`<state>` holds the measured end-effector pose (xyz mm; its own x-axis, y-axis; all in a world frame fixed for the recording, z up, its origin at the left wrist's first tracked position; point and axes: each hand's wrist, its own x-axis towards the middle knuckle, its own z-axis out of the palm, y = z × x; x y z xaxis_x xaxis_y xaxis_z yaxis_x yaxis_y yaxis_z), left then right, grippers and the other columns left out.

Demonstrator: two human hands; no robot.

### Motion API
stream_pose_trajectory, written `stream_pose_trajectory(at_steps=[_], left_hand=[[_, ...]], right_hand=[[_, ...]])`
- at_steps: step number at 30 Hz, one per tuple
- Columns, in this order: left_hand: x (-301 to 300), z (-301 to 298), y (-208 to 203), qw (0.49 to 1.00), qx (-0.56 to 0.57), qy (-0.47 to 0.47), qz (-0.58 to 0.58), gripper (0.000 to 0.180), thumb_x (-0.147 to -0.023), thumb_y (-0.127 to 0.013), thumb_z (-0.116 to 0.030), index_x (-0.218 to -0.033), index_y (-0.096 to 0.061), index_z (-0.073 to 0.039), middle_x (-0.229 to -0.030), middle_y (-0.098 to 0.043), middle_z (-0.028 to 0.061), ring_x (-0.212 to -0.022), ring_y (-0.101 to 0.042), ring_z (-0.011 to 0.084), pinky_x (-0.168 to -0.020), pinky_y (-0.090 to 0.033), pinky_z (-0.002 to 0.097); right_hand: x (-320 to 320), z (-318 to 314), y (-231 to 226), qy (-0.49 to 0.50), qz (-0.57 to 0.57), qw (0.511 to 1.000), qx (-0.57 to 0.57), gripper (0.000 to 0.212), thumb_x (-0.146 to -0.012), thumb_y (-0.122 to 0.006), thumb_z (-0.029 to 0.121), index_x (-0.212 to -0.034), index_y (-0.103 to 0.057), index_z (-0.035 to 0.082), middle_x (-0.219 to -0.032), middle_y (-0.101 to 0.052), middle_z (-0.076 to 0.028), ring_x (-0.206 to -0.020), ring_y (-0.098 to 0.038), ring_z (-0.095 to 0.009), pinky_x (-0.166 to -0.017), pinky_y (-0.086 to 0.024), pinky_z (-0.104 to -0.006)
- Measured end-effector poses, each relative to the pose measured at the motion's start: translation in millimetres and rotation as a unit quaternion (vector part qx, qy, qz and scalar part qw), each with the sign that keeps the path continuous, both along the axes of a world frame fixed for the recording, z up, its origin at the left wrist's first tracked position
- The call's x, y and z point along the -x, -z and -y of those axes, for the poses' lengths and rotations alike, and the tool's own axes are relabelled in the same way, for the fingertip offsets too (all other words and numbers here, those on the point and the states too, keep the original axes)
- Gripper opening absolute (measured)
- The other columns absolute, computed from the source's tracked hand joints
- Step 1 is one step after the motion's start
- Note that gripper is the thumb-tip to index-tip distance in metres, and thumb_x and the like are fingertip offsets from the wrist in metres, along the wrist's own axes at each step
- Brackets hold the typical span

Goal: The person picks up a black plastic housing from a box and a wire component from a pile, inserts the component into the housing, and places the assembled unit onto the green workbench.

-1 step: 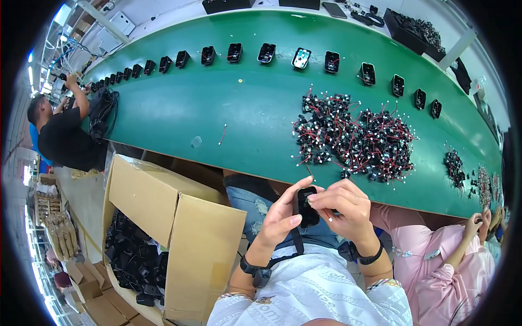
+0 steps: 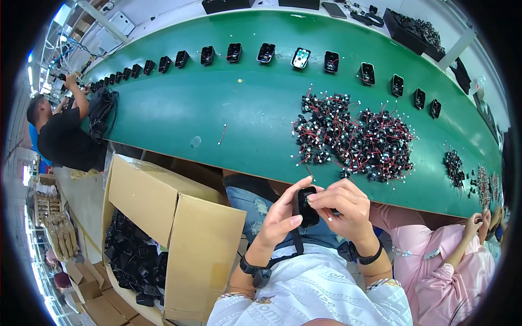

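Note:
Above my lap, just off the table's near edge, my left hand (image 2: 280,216) grips a small black open housing (image 2: 310,217), with the thumb and fingers along its left side. The fingertips of my right hand (image 2: 348,206) are pinched together at the housing's upper part. What they hold is mostly hidden; a small white tip, like a wire connector (image 2: 329,219), shows below those fingers. Ahead on the green table lies a large pile of small black parts with red wires and white connectors (image 2: 359,136).
A row of similar housings (image 2: 234,52) curves along the far side of the table (image 2: 174,108). At my left stands an open cardboard box (image 2: 204,255) of black parts. A co-worker in pink (image 2: 429,244) sits at my right; another person (image 2: 68,130) works far left.

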<state>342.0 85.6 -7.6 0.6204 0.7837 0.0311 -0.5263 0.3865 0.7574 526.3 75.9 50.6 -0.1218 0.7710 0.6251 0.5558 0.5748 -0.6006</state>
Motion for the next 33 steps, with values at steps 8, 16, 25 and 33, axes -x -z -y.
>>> stream_pose_trajectory(at_steps=[8, 16, 25, 33], left_hand=[[-5.1, 0.0, -6.3, 0.990, -0.112, -0.084, -0.034, 0.081, -0.081, -0.068, 0.002, -0.152, -0.028, 0.002, -0.143, -0.045, 0.0155, -0.134, -0.045, 0.0238, -0.113, -0.034, 0.0387], [-17.7, -5.0, 6.4, 0.892, -0.332, -0.267, -0.153, 0.058, -0.072, -0.081, 0.006, -0.117, -0.046, -0.006, -0.132, -0.054, 0.0210, -0.130, -0.052, 0.0373, -0.107, -0.044, 0.0463], [-19.9, -9.8, 8.8, 0.794, -0.421, -0.351, -0.262, 0.052, -0.076, -0.081, -0.004, -0.119, -0.051, -0.005, -0.128, -0.063, 0.0235, -0.124, -0.057, 0.0441, -0.103, -0.048, 0.0494], [-22.4, -6.7, 2.2, 0.698, -0.489, -0.409, -0.326, 0.048, -0.078, -0.080, -0.008, -0.120, -0.058, -0.001, -0.125, -0.064, 0.0219, -0.117, -0.061, 0.0449, -0.100, -0.051, 0.0504]], right_hand=[[4.0, 10.8, -0.9, 0.023, -0.216, 0.960, 0.179, 0.014, -0.077, -0.077, -0.005, -0.085, -0.069, 0.003, -0.082, -0.071, -0.006, -0.072, -0.067, -0.013, -0.062, -0.055, -0.0270], [21.9, 20.0, 4.6, -0.023, -0.410, 0.854, 0.319, 0.012, -0.085, -0.074, -0.001, -0.091, -0.064, -0.001, -0.091, -0.070, -0.007, -0.080, -0.065, -0.007, -0.069, -0.055, -0.0215], [27.8, 28.4, 6.0, 0.001, -0.339, 0.895, 0.290, 0.012, -0.083, -0.074, -0.003, -0.089, -0.064, -0.001, -0.089, -0.070, -0.008, -0.078, -0.066, -0.010, -0.069, -0.054, -0.0225], [31.7, 30.7, 7.4, 0.013, -0.329, 0.909, 0.255, 0.014, -0.080, -0.073, -0.006, -0.086, -0.063, 0.001, -0.090, -0.072, -0.012, -0.083, -0.068, -0.015, -0.074, -0.054, -0.0258]])
